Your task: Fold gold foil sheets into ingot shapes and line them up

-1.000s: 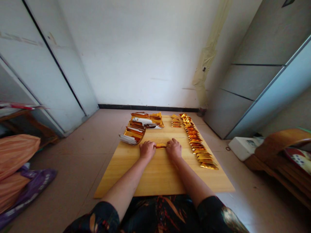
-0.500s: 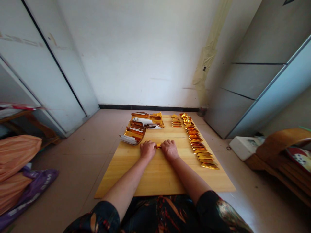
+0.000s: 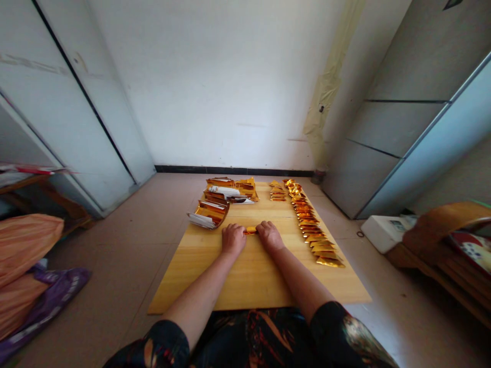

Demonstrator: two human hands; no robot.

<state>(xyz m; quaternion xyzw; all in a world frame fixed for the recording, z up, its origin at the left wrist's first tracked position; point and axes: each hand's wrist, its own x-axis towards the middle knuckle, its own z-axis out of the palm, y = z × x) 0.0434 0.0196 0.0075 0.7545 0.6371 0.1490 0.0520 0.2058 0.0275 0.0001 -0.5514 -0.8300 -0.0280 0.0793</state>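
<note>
The left hand (image 3: pixel 233 240) and right hand (image 3: pixel 269 237) rest palm-down and close together on a pale wooden board (image 3: pixel 184 276), their fingers narrowly pinching the ends of a small folded gold foil strip (image 3: pixel 250 231) lying between them. At about 11 o'clock from the hands sits a curled stack of gold foil sheets (image 3: pixel 210 212) mixed with white paper (image 3: pixel 224 190). At 1 o'clock lies a short row of folded gold foil packets (image 3: pixel 277 193), and at 2 o'clock a long row of folded gold foil packets (image 3: pixel 312 227) runs along the board.
</note>
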